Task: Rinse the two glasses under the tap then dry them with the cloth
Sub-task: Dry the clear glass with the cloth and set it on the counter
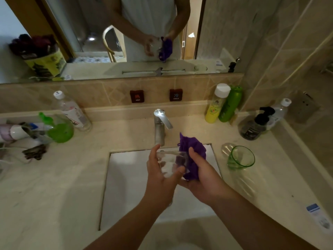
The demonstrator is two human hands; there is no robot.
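We look down at a beige counter (pixel 54 186) with a white sink (pixel 129 186) set into it. At far left lie tubes (pixel 16 131), a green pouch (pixel 60 132) and a clear bottle (pixel 72 110).

Over the sink, our left hand (pixel 160 175) curls round a clear glass (pixel 171 164), fingers on its far side and thumb near us. The glass lies on its side, long axis running left to right; we cannot tell which end is its mouth. Our right hand (pixel 201 175) grips a bunched purple cloth (pixel 195 154) pressed against the glass's right end. Behind stands the tap (pixel 160 126), spout toward us.

To the right, a green glass (pixel 240 157) rests tilted on the counter, mouth facing us and rightward. Further right stand yellow and green bottles (pixel 223 105) and a dark pump bottle (pixel 255 123). A mirror (pixel 144 65) spans the tiled wall.
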